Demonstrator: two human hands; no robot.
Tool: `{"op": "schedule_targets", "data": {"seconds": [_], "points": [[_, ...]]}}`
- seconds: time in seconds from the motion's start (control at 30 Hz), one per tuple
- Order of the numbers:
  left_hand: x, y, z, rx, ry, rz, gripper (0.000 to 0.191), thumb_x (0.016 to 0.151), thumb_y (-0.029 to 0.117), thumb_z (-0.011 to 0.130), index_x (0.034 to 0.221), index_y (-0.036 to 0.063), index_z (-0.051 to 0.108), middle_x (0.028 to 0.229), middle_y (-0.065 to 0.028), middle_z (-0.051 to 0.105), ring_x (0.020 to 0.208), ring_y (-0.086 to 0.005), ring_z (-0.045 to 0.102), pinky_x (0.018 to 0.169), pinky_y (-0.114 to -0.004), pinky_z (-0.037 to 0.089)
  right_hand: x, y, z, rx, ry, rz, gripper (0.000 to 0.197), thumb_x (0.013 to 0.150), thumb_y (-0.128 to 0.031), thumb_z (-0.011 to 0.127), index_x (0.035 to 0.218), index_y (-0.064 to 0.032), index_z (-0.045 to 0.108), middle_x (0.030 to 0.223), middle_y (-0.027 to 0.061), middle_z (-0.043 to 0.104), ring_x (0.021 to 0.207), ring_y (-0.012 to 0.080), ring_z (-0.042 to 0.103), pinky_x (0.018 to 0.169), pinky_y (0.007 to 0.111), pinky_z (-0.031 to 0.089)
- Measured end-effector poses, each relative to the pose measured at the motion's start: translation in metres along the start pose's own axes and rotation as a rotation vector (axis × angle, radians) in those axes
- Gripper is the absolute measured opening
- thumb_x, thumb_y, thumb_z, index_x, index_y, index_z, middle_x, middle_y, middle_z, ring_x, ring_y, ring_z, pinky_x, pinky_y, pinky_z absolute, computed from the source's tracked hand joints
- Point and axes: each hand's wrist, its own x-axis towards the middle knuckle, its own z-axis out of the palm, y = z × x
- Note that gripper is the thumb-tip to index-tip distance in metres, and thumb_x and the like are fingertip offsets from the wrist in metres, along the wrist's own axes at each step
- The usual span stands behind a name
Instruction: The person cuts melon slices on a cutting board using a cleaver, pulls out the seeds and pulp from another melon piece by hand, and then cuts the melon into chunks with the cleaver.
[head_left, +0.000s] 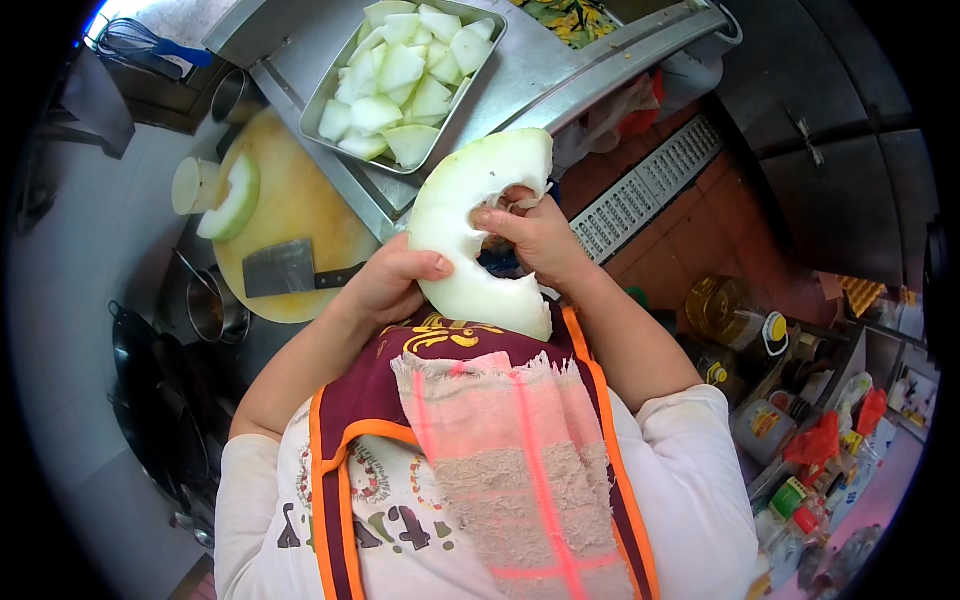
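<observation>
A large C-shaped slice of pale melon, likely winter melon (450, 187), is held up in front of my apron. My left hand (394, 277) grips its outer rim, thumb on the white face. The fingers of my right hand (536, 232) are at the hollow inner edge, pinching loose stringy pulp there. A cleaver (281, 270) lies on the round yellowed cutting board (315, 195) to the left, its handle toward my left forearm. Another curved melon piece (236, 199) rests on the board's far left side. Beyond the slice, a metal tray (307, 124) is heaped with cut melon pieces (401, 71).
A pale cup (193, 186) stands by the board. A metal pot (217, 304) and dark woks (150, 382) are at left. A blue whisk (150, 45) lies at the upper left. A floor drain grate (649, 184) and an oil jug (724, 311) are at right.
</observation>
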Motion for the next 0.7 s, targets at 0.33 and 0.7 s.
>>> {"op": "schedule_targets", "data": {"seconds": [0.33, 0.7], "points": [[0.001, -0.002, -0.001, 0.005, -0.016, -0.002, 0.059, 0.071, 0.007, 0.064, 0.124, -0.002, 0.041, 0.112, -0.0134, 0.055, 0.102, -0.0242, 0.057, 0.09, -0.037, 0.046, -0.002, -0.007, -0.002, -0.225, -0.004, 0.049, 0.028, 0.077, -0.015, 0.061, 0.095, 0.0059, 0.058, 0.091, 0.0071, 0.059, 0.081, 0.0116, 0.055, 0.072, 0.025, 0.044], [0.001, -0.001, 0.001, 0.019, -0.007, 0.022, 0.063, 0.069, 0.012, 0.066, 0.123, -0.0035, 0.04, 0.113, -0.0155, 0.054, 0.103, -0.0249, 0.056, 0.089, -0.036, 0.046, -0.002, -0.008, -0.001, -0.213, -0.089, 0.061, 0.031, 0.082, -0.019, 0.056, 0.101, 0.0063, 0.057, 0.098, 0.0101, 0.059, 0.09, 0.0161, 0.055, 0.078, 0.028, 0.044]]}}
